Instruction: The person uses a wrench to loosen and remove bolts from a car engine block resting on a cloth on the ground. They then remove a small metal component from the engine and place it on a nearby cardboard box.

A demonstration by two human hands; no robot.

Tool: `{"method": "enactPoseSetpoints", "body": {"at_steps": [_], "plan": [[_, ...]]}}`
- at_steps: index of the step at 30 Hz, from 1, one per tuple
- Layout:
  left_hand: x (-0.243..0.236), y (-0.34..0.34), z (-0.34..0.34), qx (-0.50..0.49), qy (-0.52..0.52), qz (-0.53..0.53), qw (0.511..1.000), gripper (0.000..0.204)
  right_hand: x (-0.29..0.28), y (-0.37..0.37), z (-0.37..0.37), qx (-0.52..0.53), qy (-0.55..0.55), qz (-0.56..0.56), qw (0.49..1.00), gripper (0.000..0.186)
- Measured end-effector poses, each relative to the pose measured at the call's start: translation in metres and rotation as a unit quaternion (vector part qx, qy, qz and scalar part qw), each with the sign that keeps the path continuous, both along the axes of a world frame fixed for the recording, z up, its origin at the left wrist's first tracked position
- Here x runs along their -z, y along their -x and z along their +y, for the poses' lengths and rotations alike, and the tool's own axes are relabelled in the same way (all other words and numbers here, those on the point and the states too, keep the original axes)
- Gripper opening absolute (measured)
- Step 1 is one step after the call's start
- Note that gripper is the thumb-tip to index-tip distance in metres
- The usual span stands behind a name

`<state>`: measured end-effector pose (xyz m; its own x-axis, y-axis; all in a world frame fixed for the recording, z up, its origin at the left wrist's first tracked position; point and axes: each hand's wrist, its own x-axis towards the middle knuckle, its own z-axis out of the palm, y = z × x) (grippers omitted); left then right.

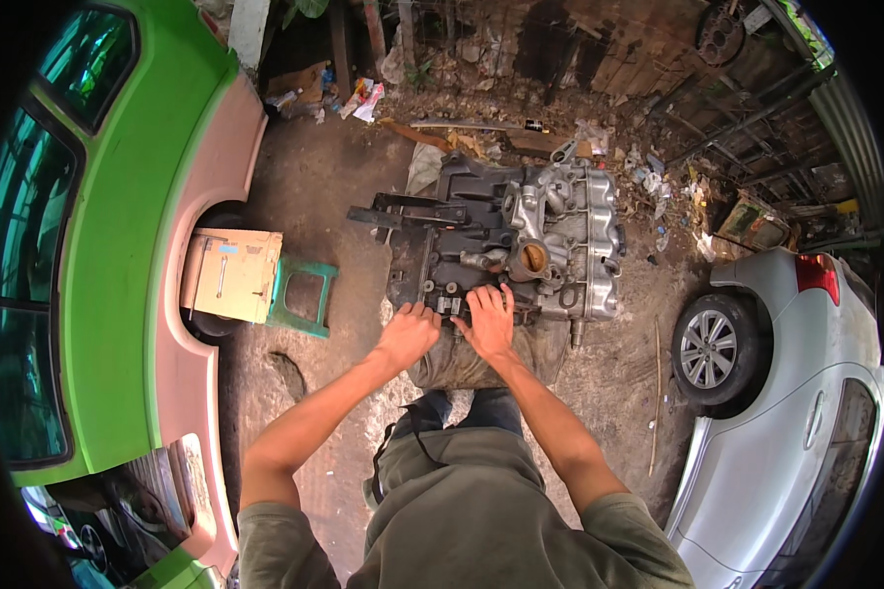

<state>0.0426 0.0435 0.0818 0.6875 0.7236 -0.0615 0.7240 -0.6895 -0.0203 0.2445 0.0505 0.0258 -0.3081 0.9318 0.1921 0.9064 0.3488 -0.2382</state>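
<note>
A large engine (476,196) lies on the ground in front of me, with a dark block on the left and a silver ribbed cover (602,236) on the right. A silver intake pipe (532,260) with a round brownish opening sits on top. My left hand (410,334) is closed at the engine's near left edge, its fingers curled down; what they hold, if anything, is hidden. Beside it, my right hand (489,322) rests with fingers apart on the near edge, thumb towards a small metal bracket (450,304) between both hands.
On the left stands a green and pinkish vehicle (157,196). By its wheel arch a cardboard box (238,275) sits next to a green plastic stool (304,294), with a wrench (221,277) on the box. A silver car (756,432) stands at right; litter (658,182) lies behind the engine.
</note>
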Motion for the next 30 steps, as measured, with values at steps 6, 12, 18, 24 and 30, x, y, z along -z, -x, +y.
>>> {"method": "enactPoseSetpoints", "body": {"at_steps": [6,12,18,24,30], "plan": [[0.042,0.007,-0.003,-0.177,0.094,-0.039,0.979,0.016,-0.002,-0.001,-0.001,-0.003,0.006,-0.018,1.0,0.056],[0.082,0.009,-0.007,-0.326,0.2,-0.175,0.907,0.016,-0.007,-0.002,0.001,-0.009,0.01,-0.038,0.999,0.059],[0.121,0.006,-0.018,-0.343,0.217,-0.295,0.865,0.017,-0.009,-0.005,-0.001,-0.022,0.014,-0.048,0.999,0.062],[0.171,-0.027,-0.027,-0.391,0.323,-0.434,0.745,0.015,-0.012,-0.004,-0.001,-0.017,0.031,-0.043,0.998,0.065],[0.184,-0.032,-0.039,-0.365,0.092,-0.383,0.844,0.014,-0.017,-0.007,-0.001,-0.03,0.043,-0.059,0.997,0.069]]}}
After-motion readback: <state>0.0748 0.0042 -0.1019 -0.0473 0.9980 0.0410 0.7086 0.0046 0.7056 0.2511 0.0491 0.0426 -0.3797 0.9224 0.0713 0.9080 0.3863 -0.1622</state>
